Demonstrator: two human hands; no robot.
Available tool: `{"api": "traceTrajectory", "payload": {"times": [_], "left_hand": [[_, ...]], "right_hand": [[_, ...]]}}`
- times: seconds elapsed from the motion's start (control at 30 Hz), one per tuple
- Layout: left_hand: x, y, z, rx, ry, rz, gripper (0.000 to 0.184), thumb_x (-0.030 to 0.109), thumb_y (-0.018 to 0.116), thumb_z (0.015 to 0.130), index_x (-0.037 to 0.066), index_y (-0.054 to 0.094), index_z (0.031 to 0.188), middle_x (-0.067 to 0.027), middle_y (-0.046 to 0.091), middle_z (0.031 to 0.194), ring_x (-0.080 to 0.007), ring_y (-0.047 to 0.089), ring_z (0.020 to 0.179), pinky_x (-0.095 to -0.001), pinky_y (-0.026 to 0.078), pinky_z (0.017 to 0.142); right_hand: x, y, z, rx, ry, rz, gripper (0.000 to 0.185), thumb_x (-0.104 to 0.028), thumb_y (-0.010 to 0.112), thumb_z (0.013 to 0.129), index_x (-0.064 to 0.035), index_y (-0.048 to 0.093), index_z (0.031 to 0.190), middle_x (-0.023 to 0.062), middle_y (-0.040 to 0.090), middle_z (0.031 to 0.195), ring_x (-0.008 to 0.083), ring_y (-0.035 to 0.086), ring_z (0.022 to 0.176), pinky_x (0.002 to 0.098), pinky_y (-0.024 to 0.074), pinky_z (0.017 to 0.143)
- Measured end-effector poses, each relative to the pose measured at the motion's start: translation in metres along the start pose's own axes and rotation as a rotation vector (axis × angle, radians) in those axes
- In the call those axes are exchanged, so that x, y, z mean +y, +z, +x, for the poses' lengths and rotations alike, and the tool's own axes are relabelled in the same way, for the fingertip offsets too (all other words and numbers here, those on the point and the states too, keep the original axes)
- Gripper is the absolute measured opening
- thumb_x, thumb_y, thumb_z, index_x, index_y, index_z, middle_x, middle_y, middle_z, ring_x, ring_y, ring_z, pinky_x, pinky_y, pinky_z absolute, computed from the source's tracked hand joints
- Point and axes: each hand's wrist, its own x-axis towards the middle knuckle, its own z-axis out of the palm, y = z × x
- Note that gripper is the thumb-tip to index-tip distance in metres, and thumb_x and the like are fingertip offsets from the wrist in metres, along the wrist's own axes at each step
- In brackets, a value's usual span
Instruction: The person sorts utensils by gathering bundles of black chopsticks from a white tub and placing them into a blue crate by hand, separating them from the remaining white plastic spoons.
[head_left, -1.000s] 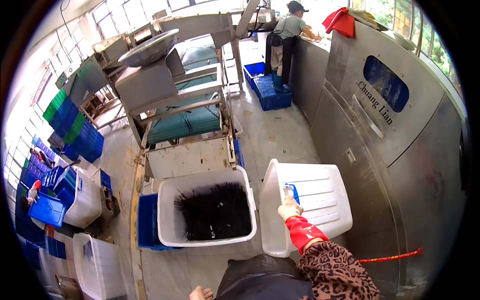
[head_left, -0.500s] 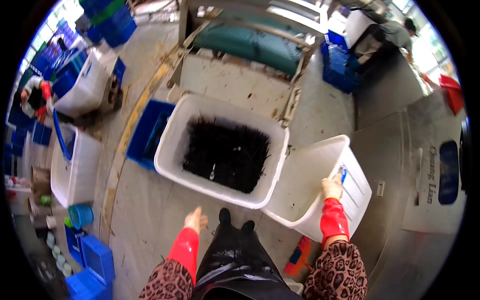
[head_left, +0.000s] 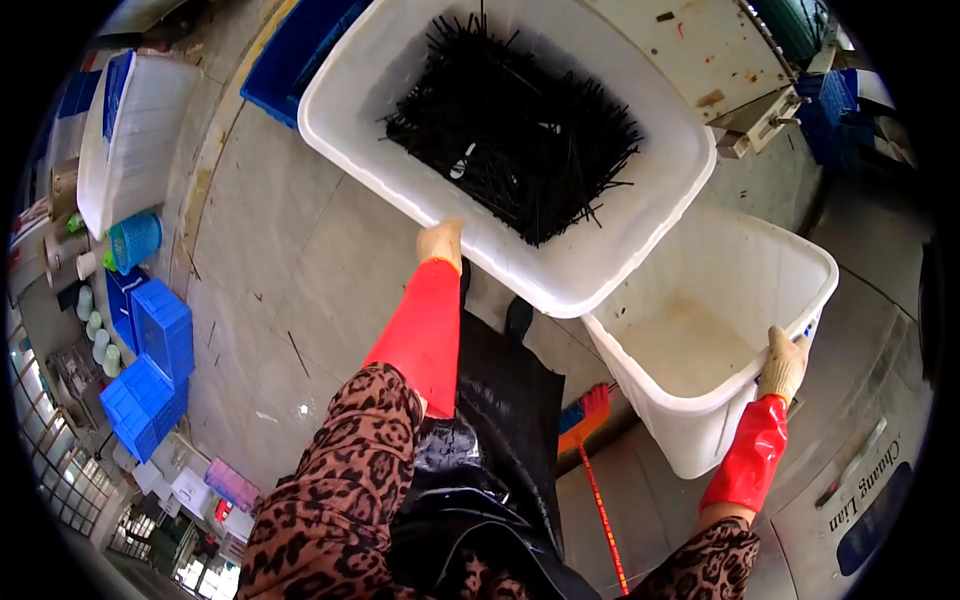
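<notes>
Evidently, the black sticks [head_left: 510, 130] are gathered in a loose heap inside the stick tub [head_left: 640, 220], on the near side of a stained panel [head_left: 690, 50]. That much looks done; how much work is left cannot be told from this view. A pale piece [head_left: 463, 161] lies among the sticks. The person's left hand [head_left: 441, 244] has its fingers closed on the near rim of the stick tub. Just to the right is the second tub [head_left: 690, 435], which looks tilted, its pale inside marked with brownish residue; the right hand [head_left: 784, 362] grips its rim with fingers curled over. Both tubs are in hand, and the sticks in view lie in the first, with no transfer between the two showing. Whether the tubs touch is unclear. Farther out, a broom [head_left: 583, 425] lies near the person's apron [head_left: 500, 410], and a blue crate [head_left: 290, 65] sits beside the stick tub.
</notes>
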Motion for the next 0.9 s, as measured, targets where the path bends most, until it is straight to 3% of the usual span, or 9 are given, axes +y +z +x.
{"api": "traceTrajectory", "payload": {"times": [0.03,0.2,0.3,0.4,0.5,0.57,0.6,0.7,0.9], "left_hand": [[0.005,-0.002,-0.006,-0.032,0.038,0.142,0.036,0.014,0.058,0.065,-0.009,0.05,0.092,-0.0153,0.054,0.086,-0.0231,0.054,0.072,-0.0316,0.045,0.065],[-0.002,0.004,0.006,0.018,0.013,0.182,0.033,0.013,0.058,0.063,-0.01,0.052,0.086,-0.0158,0.055,0.083,-0.0235,0.054,0.07,-0.0317,0.045,0.063],[-0.055,-0.002,0.019,0.106,0.008,0.078,0.044,0.025,0.057,0.059,-0.012,0.054,0.083,-0.0274,0.054,0.086,-0.0364,0.052,0.084,-0.0348,0.038,0.075],[-0.008,-0.012,-0.06,0.119,-0.086,0.048,0.041,0.024,0.057,0.06,-0.012,0.053,0.079,-0.0232,0.055,0.078,-0.0293,0.052,0.074,-0.0352,0.037,0.071],[-0.038,-0.033,-0.058,0.16,0.11,-0.092,0.041,0.019,0.058,0.058,-0.013,0.053,0.083,-0.02,0.057,0.081,-0.0272,0.053,0.073,-0.0329,0.038,0.071],[-0.024,-0.053,-0.077,0.201,-0.128,-0.03,0.042,0.018,0.06,0.057,-0.015,0.052,0.082,-0.0195,0.056,0.078,-0.0246,0.052,0.072,-0.0323,0.039,0.069],[-0.028,-0.063,-0.081,0.207,0.056,-0.128,0.041,0.017,0.06,0.056,-0.015,0.053,0.08,-0.0181,0.056,0.077,-0.0238,0.052,0.071,-0.0322,0.04,0.068],[-0.032,-0.102,-0.094,0.259,-0.011,-0.19,0.035,0.008,0.059,0.057,-0.012,0.052,0.085,-0.014,0.055,0.079,-0.0223,0.052,0.07,-0.0319,0.04,0.068],[-0.035,-0.191,-0.119,0.331,-0.029,-0.107,0.033,0.005,0.058,0.056,-0.01,0.052,0.084,-0.0148,0.055,0.077,-0.0242,0.053,0.067,-0.0337,0.042,0.065]], "right_hand": [[-0.009,-0.005,-0.003,-0.014,-0.006,0.056,0.042,-0.02,0.052,0.061,0.0053,0.048,0.094,0.0136,0.054,0.076,0.022,0.052,0.066,0.0313,0.0412,0.062],[-0.028,-0.005,-0.006,-0.001,-0.005,0.112,0.042,-0.017,0.053,0.059,0.0064,0.048,0.094,0.0122,0.053,0.076,0.0209,0.051,0.065,0.0309,0.041,0.062],[-0.016,0.006,0.001,0.008,0.037,0.175,0.041,-0.015,0.052,0.058,0.0067,0.048,0.093,0.0119,0.053,0.074,0.021,0.05,0.063,0.0307,0.0407,0.061],[-0.011,0.009,-0.002,0.017,-0.033,0.155,0.043,-0.015,0.049,0.058,0.0067,0.047,0.095,0.0126,0.052,0.071,0.0213,0.05,0.062,0.0321,0.0402,0.059],[-0.028,0.009,-0.024,0.057,-0.013,-0.05,0.042,-0.016,0.048,0.06,0.0037,0.046,0.097,0.0182,0.055,0.074,0.028,0.055,0.068,0.0341,0.0425,0.065],[-0.03,0.012,-0.021,0.055,0.0,-0.027,0.041,-0.016,0.048,0.059,0.004,0.047,0.095,0.0185,0.055,0.077,0.0285,0.055,0.069,0.0345,0.0424,0.065],[-0.022,0.016,-0.014,0.069,-0.016,-0.03,0.041,-0.016,0.048,0.059,0.0038,0.047,0.096,0.0182,0.055,0.077,0.0284,0.055,0.069,0.0344,0.0424,0.066],[-0.019,0.016,-0.015,0.089,-0.022,0.036,0.042,-0.013,0.048,0.058,0.0033,0.046,0.097,0.0175,0.055,0.077,0.0275,0.055,0.068,0.034,0.0424,0.066],[0.002,0.011,0.008,0.05,-0.033,-0.019,0.035,-0.012,0.045,0.058,0.0028,0.046,0.089,0.0131,0.051,0.065,0.0238,0.05,0.054,0.0348,0.0414,0.053]]}}
